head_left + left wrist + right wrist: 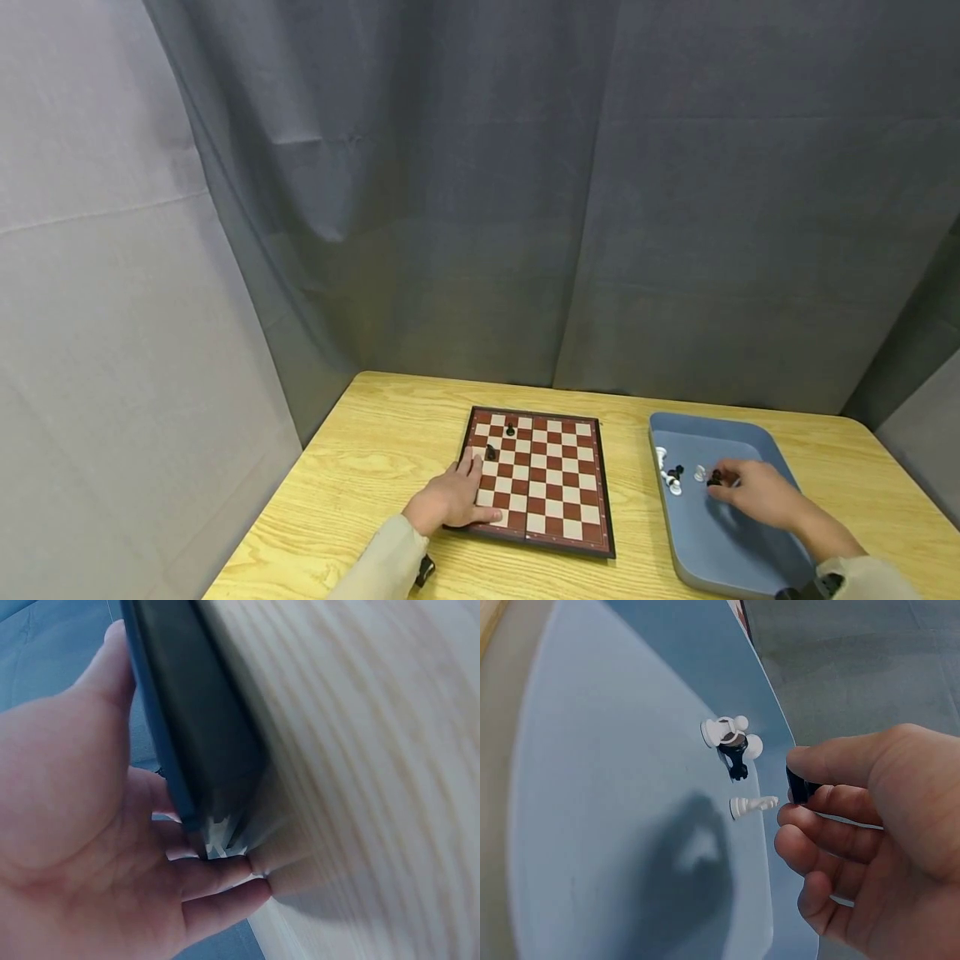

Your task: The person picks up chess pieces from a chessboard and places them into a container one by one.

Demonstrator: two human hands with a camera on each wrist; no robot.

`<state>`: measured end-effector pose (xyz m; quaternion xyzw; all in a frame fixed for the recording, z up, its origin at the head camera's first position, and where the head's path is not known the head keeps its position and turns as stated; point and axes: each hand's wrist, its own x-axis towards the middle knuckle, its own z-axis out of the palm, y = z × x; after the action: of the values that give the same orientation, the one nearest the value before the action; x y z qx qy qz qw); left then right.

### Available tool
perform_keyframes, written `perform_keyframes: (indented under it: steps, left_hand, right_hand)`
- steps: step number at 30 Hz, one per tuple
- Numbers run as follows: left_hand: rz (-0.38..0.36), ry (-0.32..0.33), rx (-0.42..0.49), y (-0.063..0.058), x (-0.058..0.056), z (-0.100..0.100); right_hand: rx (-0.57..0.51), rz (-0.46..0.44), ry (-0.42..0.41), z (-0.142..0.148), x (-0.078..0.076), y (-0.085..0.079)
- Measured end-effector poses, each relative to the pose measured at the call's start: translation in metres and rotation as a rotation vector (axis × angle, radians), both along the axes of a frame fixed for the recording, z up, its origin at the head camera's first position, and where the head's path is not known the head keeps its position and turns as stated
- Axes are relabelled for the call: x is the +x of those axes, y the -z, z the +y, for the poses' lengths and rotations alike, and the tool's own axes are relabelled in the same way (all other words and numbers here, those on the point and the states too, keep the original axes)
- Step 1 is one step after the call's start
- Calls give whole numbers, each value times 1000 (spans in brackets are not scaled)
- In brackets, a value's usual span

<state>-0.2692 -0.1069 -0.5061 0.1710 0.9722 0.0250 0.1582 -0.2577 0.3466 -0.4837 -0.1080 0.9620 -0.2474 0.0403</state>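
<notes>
My left hand (450, 500) lies at the near left corner of a red and white chessboard (555, 467), thumb and fingers spread over its edge. In the left wrist view the board's dark side (195, 712) passes beside the palm, and some fingertips (259, 889) reach the table. Two black chess pieces stand on the board, one of them a black piece (491, 452) just beyond the fingertips. Over the blue tray (720, 542), my right hand (757, 492) pinches a black chess piece (798, 787) between thumb and fingers. A white chess piece (751, 805) stands near it.
More white and black pieces (673, 482) cluster along the tray's left side. The tray sits right of the board on a wooden table (375, 450). A grey curtain (480, 208) hangs behind the table, and a pale cloth (135, 333) hangs at the left.
</notes>
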Motion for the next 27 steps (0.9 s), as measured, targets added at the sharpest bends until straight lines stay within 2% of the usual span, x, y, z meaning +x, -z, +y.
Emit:
perform_keyframes:
  steps: [8,15,21,27]
  left_hand:
    - [28,13,-4,-1,2,1]
    - [40,23,-16,-1,4,1]
    - [37,18,-8,0,4,1]
    - [39,19,-16,0,2,1]
  right_hand:
    - [46,18,23,4,-2,1]
    - [35,43,17,4,-1,0]
    - [49,55,18,-2,-1,-6]
    - [21,26,2,-16,-2,-14]
